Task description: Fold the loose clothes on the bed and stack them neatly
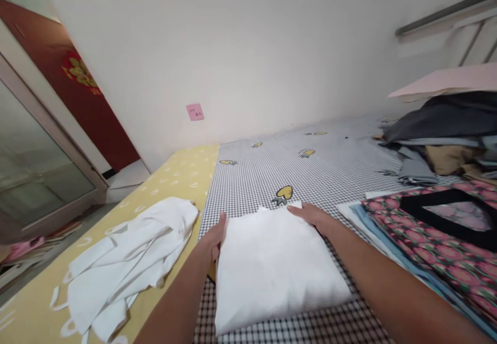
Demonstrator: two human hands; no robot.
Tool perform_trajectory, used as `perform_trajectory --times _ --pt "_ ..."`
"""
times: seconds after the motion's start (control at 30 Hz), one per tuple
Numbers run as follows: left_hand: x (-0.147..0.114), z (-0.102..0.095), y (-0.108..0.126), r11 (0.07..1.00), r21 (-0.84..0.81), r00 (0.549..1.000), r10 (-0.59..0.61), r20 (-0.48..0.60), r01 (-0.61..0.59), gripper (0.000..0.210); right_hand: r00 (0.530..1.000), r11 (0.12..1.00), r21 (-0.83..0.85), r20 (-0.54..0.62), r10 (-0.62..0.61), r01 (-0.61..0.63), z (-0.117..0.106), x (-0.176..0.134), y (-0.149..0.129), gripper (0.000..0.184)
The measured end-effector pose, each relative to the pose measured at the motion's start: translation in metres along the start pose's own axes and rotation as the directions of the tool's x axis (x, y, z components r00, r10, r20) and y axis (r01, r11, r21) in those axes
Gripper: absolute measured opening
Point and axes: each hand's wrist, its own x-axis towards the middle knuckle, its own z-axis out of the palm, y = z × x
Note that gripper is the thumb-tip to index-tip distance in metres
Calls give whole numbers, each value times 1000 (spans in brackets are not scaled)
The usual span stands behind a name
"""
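Observation:
A white garment [275, 266], folded into a rough rectangle, lies on the checked bed sheet in front of me. My left hand [216, 238] grips its left edge, thumb pointing up along the side and the other fingers mostly hidden. At the far right corner my right hand [312, 215] holds the cloth, its thumb on top and its fingers partly out of sight. Another white garment [135, 261], crumpled and with thin straps, rests to the left on the yellow part of the bedding [194, 168].
On the right is a stack of folded clothes topped by a pink floral garment [430, 230] with a black neckline. Behind it stands a pile of dark clothes [446, 116] under a pink sheet [450, 82]. A white wall [272, 48] bounds the bed's far side.

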Motion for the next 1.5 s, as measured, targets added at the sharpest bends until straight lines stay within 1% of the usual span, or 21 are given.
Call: perform_trajectory --times 0.07,0.17,0.23,0.3,0.37,0.43,0.47,0.5,0.53,0.6,0.63,0.7,0.73,0.77,0.8,0.87,0.93,1.07,1.23,1.37,1.5 --pt "-1 -3 -4 1000 -8 1000 4 16 -4 57 998 1000 -7 -49 27 -27 -8 4 5 59" --pt "-9 -6 -11 993 -28 993 117 -15 -117 39 987 1000 -27 -162 -5 1 -21 2 -1 62" --pt "-14 -7 -17 980 -23 978 195 -71 -197 37 963 997 -73 -265 -55 37 -23 -9 -9 59" --pt "-16 -8 -23 970 4 962 240 -133 -242 35 909 969 -216 -368 -195 121 -16 -31 -16 55" --pt "-17 -8 -26 964 55 944 266 -193 -260 37 802 820 -511 -358 -477 260 0 -58 -18 49" --pt "-18 -7 -24 956 136 926 287 -246 -260 49 677 508 -775 -144 -721 376 23 -84 -13 46" --pt "-19 -5 -21 948 188 913 303 -272 -258 57 645 358 -838 -9 -764 412 34 -93 -8 47" --pt "-22 -2 -16 936 242 898 324 -298 -257 64 652 262 -860 102 -752 437 44 -99 -2 47" --pt "-27 3 -11 921 289 879 352 -323 -263 69 687 214 -870 177 -705 444 52 -101 5 48" --pt "-40 18 -4 825 480 809 486 -331 -299 69 794 203 -891 234 -562 406 61 -97 21 48" --pt "-47 27 -3 712 628 754 589 -290 -315 67 835 212 -902 230 -499 375 62 -93 28 48" --pt "-60 45 -11 363 885 654 751 -92 -292 60 872 221 -917 211 -442 333 61 -85 38 48" --pt "-65 52 -20 195 946 648 762 21 -259 57 872 217 -919 209 -442 330 60 -82 41 49" --pt "-67 57 -31 83 970 683 724 100 -230 55 869 212 -919 212 -447 333 59 -81 42 50" --pt "-68 60 -43 37 977 739 660 134 -211 55 868 212 -918 215 -447 336 57 -81 43 50" --pt "-65 60 -67 4 987 832 538 134 -161 56 875 225 -912 222 -431 343 55 -82 42 49" --pt "-60 56 -83 -31 994 854 510 102 -100 55 887 251 -909 211 -411 333 55 -85 41 48" --pt "-54 52 -90 -60 996 836 543 86 -63 52 910 285 -925 123 -397 249 56 -87 41 48" --pt "-50 51 -94 -55 994 794 599 105 -90 51 945 304 -952 -66 -320 36 53 -84 39 49" --pt "-45 47 -102 -24 991 751 650 118 -135 51 972 257 -964 8 -235 70 39 -86 44 51" --pt "-44 48 -102 -25 990 768 629 121 -136 52 963 215 -971 39 -266 99 18 -97 60 53"
